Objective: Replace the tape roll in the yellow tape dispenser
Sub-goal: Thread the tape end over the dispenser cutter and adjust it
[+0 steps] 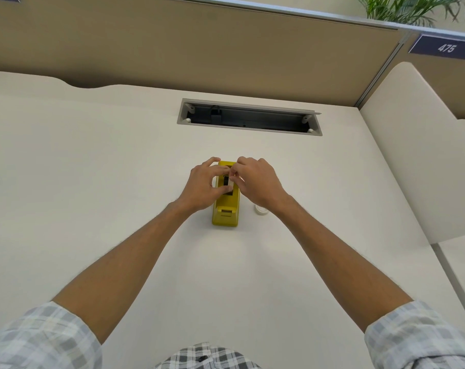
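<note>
Two hands: left hand [204, 186] and right hand [256, 182] meet over the dispenser [225, 206], fingers pinched on a white roll [229, 182]
Dispenser: desk [92, 169] centre
Spare roll [260, 209]: dispenser's 3 o'clock, apart

"475" on blue partition sign [445, 47]

The yellow tape dispenser [225, 209] stands upright on the white desk, its cutter end toward the viewer and its long body running away. A white tape roll [229, 180] sits in its open top slot. Another small white roll [260, 209] lies flat just beside the dispenser's right side.
</note>
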The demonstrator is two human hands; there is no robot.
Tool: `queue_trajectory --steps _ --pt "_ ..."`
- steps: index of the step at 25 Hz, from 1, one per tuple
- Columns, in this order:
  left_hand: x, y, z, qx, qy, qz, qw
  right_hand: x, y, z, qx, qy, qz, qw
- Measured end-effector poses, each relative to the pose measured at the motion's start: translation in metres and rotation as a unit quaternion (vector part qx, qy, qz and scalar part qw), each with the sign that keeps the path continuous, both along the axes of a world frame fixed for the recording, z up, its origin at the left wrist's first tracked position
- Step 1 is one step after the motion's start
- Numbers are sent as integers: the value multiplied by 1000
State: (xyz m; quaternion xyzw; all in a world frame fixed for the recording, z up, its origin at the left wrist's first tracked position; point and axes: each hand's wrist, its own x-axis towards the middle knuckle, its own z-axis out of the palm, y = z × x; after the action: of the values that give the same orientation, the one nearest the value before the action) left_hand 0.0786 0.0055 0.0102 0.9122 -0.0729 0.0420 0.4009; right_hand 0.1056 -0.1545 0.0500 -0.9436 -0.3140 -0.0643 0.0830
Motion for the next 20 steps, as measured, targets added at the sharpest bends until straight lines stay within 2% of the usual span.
queue_trajectory --steps 6,11,20 --pt "3 3 -5 31 -14 -13 999 -4 -2 -7 45 -5 -8 999" --pt "4 2 -7 36 -3 -7 999 -7 -8 -13 136 33 -52 989" --pt "6 3 -7 40 -4 -13 999 -19 -9 -19 112 -8 -24 993"
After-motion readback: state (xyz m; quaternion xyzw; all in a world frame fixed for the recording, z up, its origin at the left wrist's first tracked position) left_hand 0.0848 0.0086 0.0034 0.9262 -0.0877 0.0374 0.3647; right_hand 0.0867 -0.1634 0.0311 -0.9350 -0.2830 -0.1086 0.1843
